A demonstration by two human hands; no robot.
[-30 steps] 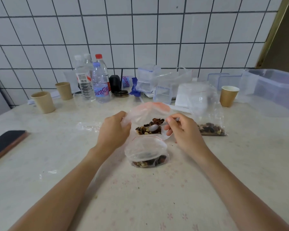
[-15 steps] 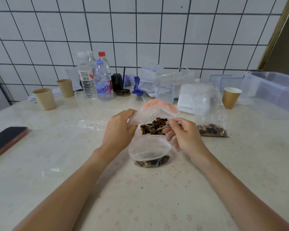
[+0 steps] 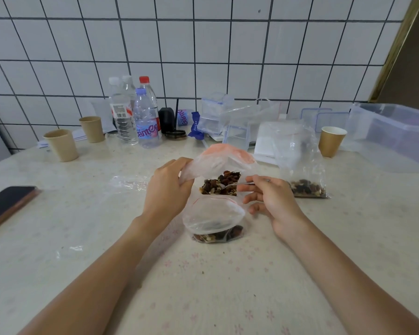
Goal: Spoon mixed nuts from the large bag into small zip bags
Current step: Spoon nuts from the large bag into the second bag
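Two hands work at the middle of the frame over a pale, flower-printed table (image 3: 203, 298). The left hand (image 3: 166, 191) pinches the near lip of the large bag (image 3: 224, 163), holding its mouth open so the mixed nuts (image 3: 221, 183) inside show. The right hand (image 3: 271, 201) grips the handle of a metal spoon (image 3: 237, 184) between thumb and forefinger, its other fingers loosely spread. A second ago the spoon's bowl lay clear on top of the nuts; now it has pushed down among them and only a sliver of it shows, so a fresh scoop looks to be loading. Just below, touching the large bag's front, a small zip bag (image 3: 214, 220) stands open with a shallow layer of nuts at its bottom, unchanged across the pictures, so it probably has room for several more spoonfuls. Right of centre another small zip bag with nuts (image 3: 305, 180) stands apart. Along the top of the table sit water bottles (image 3: 136, 119), paper cups (image 3: 61, 145) and clear plastic containers (image 3: 394, 134); a phone (image 3: 6, 204) lies at the left edge.
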